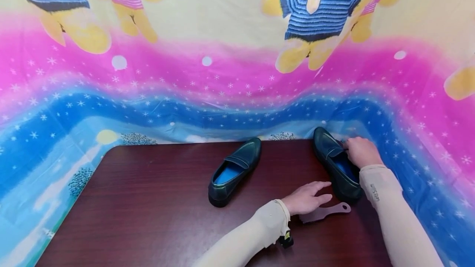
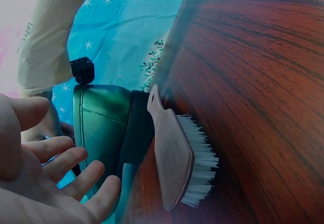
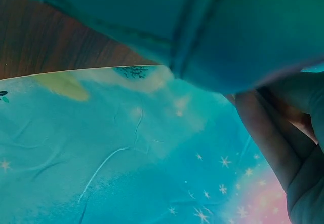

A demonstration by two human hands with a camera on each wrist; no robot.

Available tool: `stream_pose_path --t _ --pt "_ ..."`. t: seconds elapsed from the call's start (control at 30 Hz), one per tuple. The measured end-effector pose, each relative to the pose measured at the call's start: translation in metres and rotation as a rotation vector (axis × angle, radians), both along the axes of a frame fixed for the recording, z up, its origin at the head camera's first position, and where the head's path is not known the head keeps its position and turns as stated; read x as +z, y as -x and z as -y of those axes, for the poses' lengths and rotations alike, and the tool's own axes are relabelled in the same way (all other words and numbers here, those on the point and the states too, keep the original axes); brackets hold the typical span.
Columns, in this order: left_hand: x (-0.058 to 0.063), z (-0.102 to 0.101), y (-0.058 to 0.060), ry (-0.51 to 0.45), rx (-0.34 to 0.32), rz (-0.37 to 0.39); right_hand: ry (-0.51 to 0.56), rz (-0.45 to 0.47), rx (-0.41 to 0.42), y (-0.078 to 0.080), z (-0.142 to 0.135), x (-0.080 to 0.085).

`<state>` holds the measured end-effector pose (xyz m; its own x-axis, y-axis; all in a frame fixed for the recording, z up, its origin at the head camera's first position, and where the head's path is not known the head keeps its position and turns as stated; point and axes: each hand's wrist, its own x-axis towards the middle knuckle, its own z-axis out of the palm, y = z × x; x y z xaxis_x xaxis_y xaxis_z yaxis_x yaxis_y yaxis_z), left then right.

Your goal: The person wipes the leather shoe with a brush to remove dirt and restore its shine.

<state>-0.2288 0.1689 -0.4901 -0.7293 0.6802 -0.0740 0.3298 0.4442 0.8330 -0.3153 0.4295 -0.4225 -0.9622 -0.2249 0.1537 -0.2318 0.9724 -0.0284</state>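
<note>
A dark green loafer (image 1: 346, 188) with a blue insole stands at the right of the table, toe pointing away. My right hand (image 1: 361, 151) pinches its right upper edge; in the right wrist view the fingers meet the rim of the blurred shoe (image 3: 126, 26). My left hand (image 1: 305, 199) is held with fingers extended and spread, just left of the shoe's heel, holding nothing. Below that hand lies a pinkish-brown brush (image 1: 326, 214) with a holed handle. Its white bristles (image 2: 200, 171) show in the left wrist view, close by the green heel (image 2: 104, 112).
The matching loafer (image 1: 243, 160) stands farther left on the dark reddish wooden table (image 1: 148, 201). A patterned cloth (image 1: 222, 81) with bears and snowflakes hangs behind the table and along both sides. The right forearm runs past the table's right edge.
</note>
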Motion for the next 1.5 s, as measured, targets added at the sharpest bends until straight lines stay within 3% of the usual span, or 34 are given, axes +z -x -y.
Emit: stream_pose_path --t 0.3,1.0,1.5 --pt "0.001 0.004 0.003 0.003 0.008 -0.004 0.007 -0.027 0.013 -0.003 0.003 0.001" --pt "0.0 0.005 0.001 -0.01 0.007 0.032 -0.025 0.017 0.025 -0.007 -0.004 0.002" --pt "-0.002 0.004 0.001 0.001 -0.006 0.012 -0.013 0.04 0.025 -0.005 -0.006 0.0"
